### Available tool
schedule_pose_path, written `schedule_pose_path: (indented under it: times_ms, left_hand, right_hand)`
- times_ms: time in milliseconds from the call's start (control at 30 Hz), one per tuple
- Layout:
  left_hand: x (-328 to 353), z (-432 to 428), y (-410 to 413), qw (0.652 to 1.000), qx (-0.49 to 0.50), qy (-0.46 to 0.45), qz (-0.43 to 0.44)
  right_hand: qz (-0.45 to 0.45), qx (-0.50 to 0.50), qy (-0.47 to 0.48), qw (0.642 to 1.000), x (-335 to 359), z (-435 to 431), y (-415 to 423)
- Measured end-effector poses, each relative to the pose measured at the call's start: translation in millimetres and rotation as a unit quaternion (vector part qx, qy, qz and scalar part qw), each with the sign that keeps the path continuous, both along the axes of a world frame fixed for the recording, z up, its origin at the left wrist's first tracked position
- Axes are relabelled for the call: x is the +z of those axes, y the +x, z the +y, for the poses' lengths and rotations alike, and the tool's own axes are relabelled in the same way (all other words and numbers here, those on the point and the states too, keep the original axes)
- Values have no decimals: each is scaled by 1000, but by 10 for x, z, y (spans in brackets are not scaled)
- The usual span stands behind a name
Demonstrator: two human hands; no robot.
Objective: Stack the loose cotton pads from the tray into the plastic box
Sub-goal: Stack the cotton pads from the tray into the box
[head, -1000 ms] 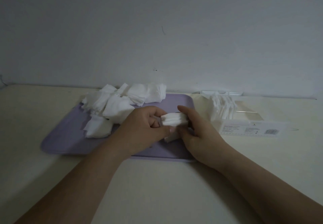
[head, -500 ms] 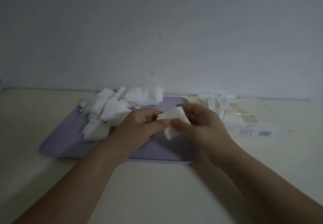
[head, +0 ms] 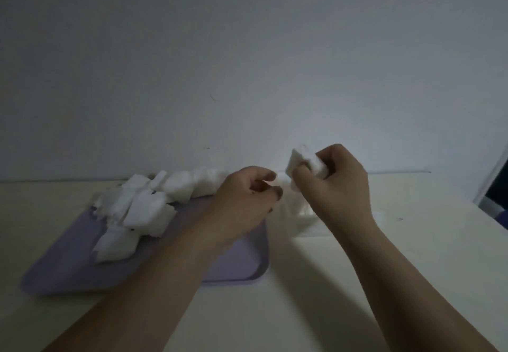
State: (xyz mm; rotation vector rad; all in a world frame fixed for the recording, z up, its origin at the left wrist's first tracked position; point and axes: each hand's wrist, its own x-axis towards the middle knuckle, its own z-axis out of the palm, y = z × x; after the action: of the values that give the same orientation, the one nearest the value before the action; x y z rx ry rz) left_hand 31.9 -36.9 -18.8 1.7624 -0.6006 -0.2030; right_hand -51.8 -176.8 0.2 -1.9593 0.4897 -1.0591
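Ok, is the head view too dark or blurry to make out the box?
Head view: dim and soft throughout; the white pads on the tray read clearly; the plastic box is mostly hidden behind the right hand, its clear walls hard to trace.

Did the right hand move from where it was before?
Yes. The right hand, holding cotton pads, left the purple tray, going right and up toward the box.

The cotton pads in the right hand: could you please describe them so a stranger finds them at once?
Find the purple tray, then look past its right edge to the raised right hand. It grips a small bundle of white pads; unlike the loose heap lying on the tray, these are held aloft.
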Motion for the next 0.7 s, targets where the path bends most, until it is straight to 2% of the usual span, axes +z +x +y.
schedule_pose_path:
  times_ms: [67,133,200,300,467,567,633,700]
  left_hand:
    - [-90,-167,12,996,19,52,-65]
    - [-171,-298,-8,994,10,76,-75]
    - [-230,-395,-39,995,5,74,-69]
    - [-293,-455,-69,992,10,57,-110]
    - [-444,-480,-14,988,23,59,-140]
    - [-494,-480,-3,985,28,53,-159]
    - [-519,-473,-8,984,33,51,-170]
    - [-535,-478,-18,978,33,60,-195]
  right_hand:
    - [64,-75,-47,994,-11,-196,-2]
    - [160,-134,-94,973,-91,-394,37]
    - [227,-158,-117,954,-189,-535,78]
    - [285,-157,-148,934,-306,-609,133]
    - [306,-107,-116,939,-396,-609,201]
    - [320,-35,-68,944,-318,-634,179]
    - [325,-3,-78,943,-290,-643,172]
    - [306,-29,-111,945,-306,-654,179]
